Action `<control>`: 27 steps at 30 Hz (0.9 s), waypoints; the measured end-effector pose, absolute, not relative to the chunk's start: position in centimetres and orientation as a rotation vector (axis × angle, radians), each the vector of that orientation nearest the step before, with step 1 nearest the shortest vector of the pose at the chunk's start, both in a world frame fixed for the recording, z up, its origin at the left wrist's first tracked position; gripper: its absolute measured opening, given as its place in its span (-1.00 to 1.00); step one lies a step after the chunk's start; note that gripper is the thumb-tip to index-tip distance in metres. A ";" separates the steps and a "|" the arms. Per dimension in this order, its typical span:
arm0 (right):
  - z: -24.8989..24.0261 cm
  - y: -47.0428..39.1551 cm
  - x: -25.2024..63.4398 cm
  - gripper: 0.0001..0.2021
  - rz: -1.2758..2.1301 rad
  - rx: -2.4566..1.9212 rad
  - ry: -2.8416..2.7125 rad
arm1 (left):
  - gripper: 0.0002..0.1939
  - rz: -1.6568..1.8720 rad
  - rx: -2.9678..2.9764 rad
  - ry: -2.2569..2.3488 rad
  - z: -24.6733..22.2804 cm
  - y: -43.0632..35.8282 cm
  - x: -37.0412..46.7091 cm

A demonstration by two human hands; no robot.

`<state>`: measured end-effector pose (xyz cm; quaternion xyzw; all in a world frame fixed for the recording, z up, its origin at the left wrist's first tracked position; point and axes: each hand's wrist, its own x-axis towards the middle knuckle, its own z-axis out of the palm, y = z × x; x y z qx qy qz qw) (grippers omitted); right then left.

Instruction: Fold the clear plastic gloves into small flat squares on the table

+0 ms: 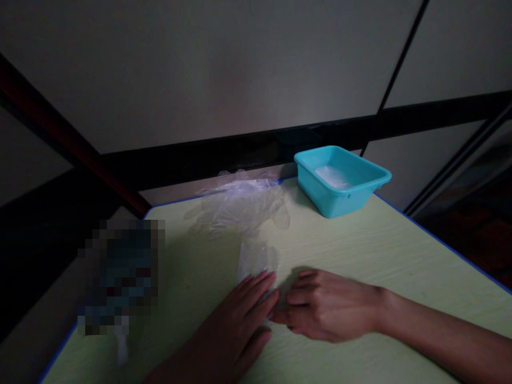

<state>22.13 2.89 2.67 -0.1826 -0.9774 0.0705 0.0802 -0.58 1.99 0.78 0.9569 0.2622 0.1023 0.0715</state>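
Note:
A clear disposable plastic glove, thin and see-through, lies flattened on the table in front of me. My left hand rests flat over its near part, fingers stretched out and pressing it down. From the right, my right hand meets the glove's near edge beside my left fingertips. Its fingers are curled inward and seem to pinch that edge, though the fingertips are partly hidden. Farther back lies a loose pile of similar clear plastic gloves, crumpled and overlapping.
A turquoise plastic basket stands at the table's back right with whitish clear material inside. The pale yellow-green table has a blue edge. A pixelated object sits at left, a small white piece near it. Cabinet panels rise behind.

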 end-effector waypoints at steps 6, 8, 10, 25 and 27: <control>2.8 2.7 22.0 -0.73 0.196 -0.557 -2.920 | -0.52 0.326 2.872 0.793 0.8 2.1 -0.5; 2.9 2.7 22.0 -0.74 0.188 -0.565 -2.918 | -0.53 0.336 2.867 0.786 0.7 2.1 -0.5; 2.9 2.6 21.9 -0.75 0.178 -0.568 -2.913 | -0.53 0.334 2.856 0.791 0.7 2.1 -0.4; 2.5 2.9 22.3 -0.78 0.225 -0.543 -2.890 | -0.53 0.279 2.833 0.786 0.8 2.2 -0.5; 2.4 3.0 22.3 -0.78 0.220 -0.539 -2.901 | -0.50 0.273 2.834 0.804 1.0 2.1 -0.4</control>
